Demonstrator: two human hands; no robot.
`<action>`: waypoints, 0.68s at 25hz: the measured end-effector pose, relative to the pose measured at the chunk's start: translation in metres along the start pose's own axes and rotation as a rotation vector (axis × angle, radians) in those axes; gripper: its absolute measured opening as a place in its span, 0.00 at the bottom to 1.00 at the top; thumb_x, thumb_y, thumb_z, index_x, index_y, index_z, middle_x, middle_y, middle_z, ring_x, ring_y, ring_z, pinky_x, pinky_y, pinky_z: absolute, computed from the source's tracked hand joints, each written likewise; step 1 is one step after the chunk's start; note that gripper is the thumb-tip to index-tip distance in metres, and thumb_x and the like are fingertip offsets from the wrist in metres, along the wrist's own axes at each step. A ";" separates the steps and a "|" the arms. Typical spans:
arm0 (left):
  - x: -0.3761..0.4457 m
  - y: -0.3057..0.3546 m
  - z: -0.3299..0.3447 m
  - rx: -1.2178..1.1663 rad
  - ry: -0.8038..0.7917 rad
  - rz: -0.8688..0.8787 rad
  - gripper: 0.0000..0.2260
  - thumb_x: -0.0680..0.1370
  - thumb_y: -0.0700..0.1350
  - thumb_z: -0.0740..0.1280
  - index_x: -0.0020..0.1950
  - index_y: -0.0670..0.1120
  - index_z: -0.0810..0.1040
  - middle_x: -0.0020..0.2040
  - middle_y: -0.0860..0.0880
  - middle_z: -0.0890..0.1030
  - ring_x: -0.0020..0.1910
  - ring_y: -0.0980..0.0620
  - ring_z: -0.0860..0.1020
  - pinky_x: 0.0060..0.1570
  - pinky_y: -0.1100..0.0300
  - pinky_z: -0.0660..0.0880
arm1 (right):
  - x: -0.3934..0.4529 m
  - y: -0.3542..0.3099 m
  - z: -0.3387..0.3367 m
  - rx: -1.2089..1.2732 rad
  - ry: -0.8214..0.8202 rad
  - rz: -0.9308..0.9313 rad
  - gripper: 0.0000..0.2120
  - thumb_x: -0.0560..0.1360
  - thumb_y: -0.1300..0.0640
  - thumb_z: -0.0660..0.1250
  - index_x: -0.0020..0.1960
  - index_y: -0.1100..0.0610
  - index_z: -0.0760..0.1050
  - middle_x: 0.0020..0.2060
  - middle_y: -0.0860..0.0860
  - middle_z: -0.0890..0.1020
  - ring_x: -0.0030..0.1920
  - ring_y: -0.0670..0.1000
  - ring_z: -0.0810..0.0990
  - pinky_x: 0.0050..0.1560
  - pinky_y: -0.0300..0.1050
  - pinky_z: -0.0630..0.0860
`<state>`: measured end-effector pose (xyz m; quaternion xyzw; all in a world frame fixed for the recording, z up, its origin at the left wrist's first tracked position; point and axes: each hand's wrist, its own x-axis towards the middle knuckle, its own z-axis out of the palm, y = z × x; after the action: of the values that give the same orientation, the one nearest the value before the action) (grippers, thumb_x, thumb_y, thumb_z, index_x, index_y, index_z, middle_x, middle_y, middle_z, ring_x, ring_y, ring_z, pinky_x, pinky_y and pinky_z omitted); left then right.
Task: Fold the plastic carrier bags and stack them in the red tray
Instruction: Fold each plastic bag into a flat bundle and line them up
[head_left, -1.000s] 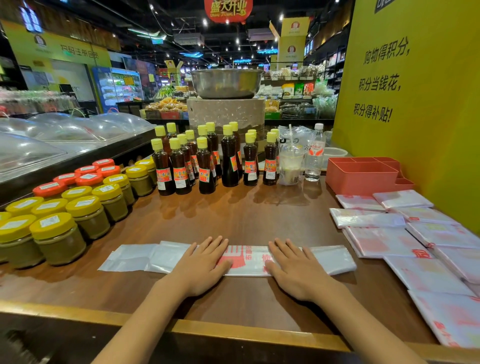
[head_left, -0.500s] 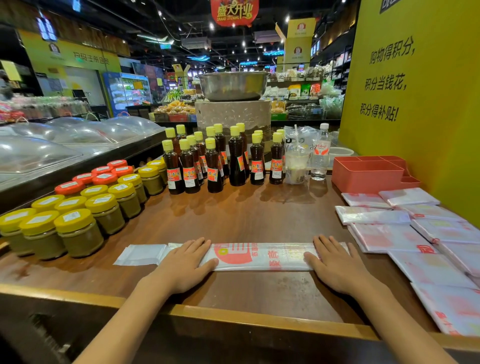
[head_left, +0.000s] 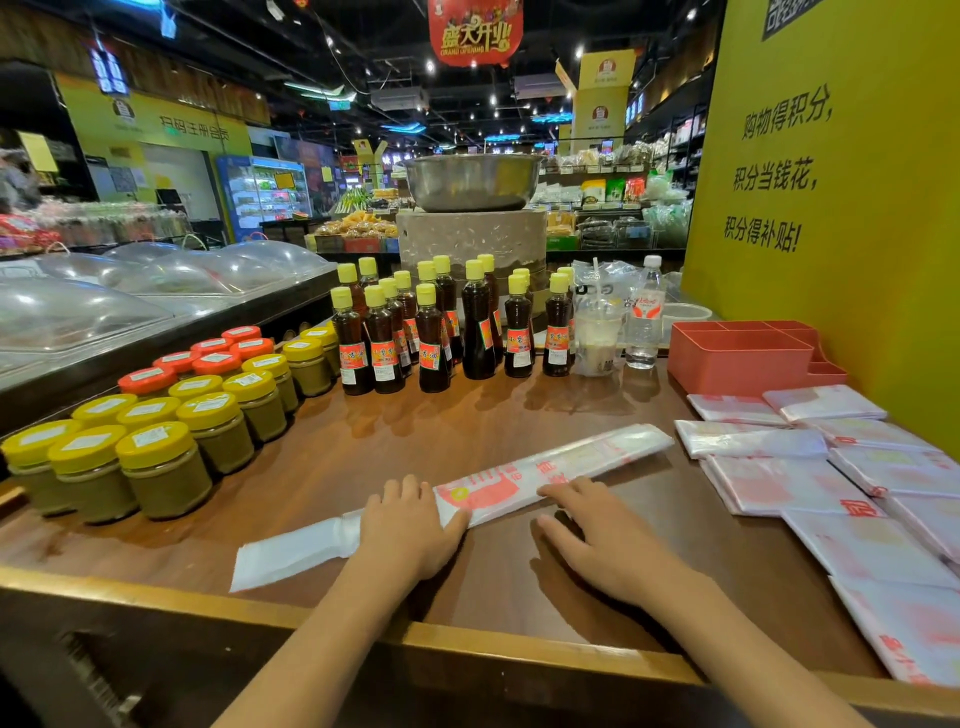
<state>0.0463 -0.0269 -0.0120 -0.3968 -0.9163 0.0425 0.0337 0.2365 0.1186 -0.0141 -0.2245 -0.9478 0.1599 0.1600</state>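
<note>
Wooden counter (head_left: 395, 447) — brown top with a lighter strip along the near edge; carries everything listed below.

Flat carrier bags (head_left: 810, 483) — white with red print, laid overlapping along the right edge from the near right corner up to the tray; the ones nearest the tray are folded small.

Folded bag strip (head_left: 566, 467) — one white carrier bag with red print, folded into a long narrow band, lying slanted across the near middle of the counter, its left end toward the near edge, its right end toward the flat bags.

Red tray (head_left: 737, 358) — compartmented, at the far right corner against the yellow wall; what lies inside cannot be made out.

Jars (head_left: 171, 426) — yellow and red lids, in rows along the left edge.

Dark sauce bottles (head_left: 431, 332) — yellow caps, clustered at the far edge, middle.

Drink cup (head_left: 597, 338) and water bottle (head_left: 644, 317) — far edge, between bottles and tray.

Left hand (head_left: 410, 525) — palm down, fingers straight, pressing the strip left of its printed part.

Right hand (head_left: 602, 540) — flat and spread, fingertips (head_left: 558, 491) touching the strip's near edge, palm on the bare wood.
</note>
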 end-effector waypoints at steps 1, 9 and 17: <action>0.002 0.006 -0.001 0.015 0.026 -0.017 0.33 0.81 0.67 0.47 0.75 0.46 0.66 0.70 0.45 0.69 0.68 0.45 0.68 0.65 0.50 0.66 | 0.008 0.000 0.006 -0.027 -0.019 0.023 0.24 0.83 0.39 0.53 0.77 0.45 0.64 0.71 0.44 0.69 0.70 0.47 0.67 0.69 0.46 0.68; -0.001 0.021 -0.020 -0.014 0.001 0.117 0.26 0.84 0.61 0.48 0.57 0.47 0.79 0.56 0.44 0.77 0.53 0.45 0.76 0.55 0.51 0.71 | 0.061 0.017 0.020 -0.171 -0.045 0.221 0.29 0.82 0.36 0.48 0.78 0.48 0.62 0.75 0.51 0.66 0.73 0.54 0.64 0.73 0.54 0.61; -0.005 -0.013 -0.023 -0.564 -0.193 0.489 0.20 0.81 0.39 0.61 0.66 0.61 0.75 0.60 0.61 0.76 0.56 0.61 0.74 0.56 0.67 0.74 | 0.079 0.049 0.017 -0.031 0.164 0.091 0.14 0.80 0.48 0.66 0.65 0.46 0.78 0.58 0.46 0.76 0.59 0.52 0.77 0.58 0.48 0.70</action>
<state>0.0420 -0.0383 0.0122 -0.5915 -0.7693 -0.1674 -0.1741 0.1813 0.1938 -0.0290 -0.2824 -0.9227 0.1332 0.2262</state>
